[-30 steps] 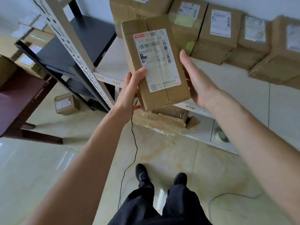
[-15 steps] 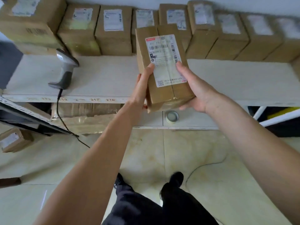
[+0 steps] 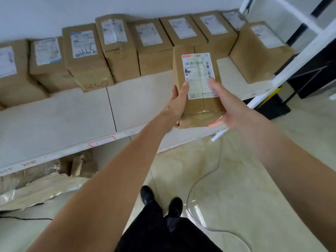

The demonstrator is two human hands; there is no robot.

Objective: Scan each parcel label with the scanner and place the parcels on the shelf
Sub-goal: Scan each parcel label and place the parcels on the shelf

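Head view: left hand (image 3: 179, 104), right hand (image 3: 230, 110) grip clamped on parcel (image 3: 197, 88).

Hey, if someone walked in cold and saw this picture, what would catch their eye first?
Probably the brown parcel held up mid-frame over the shelf, white label facing the camera, the left hand gripping its left edge and the right hand cupping its lower right side. Next, the row of labelled boxes lined along the back of that shelf.
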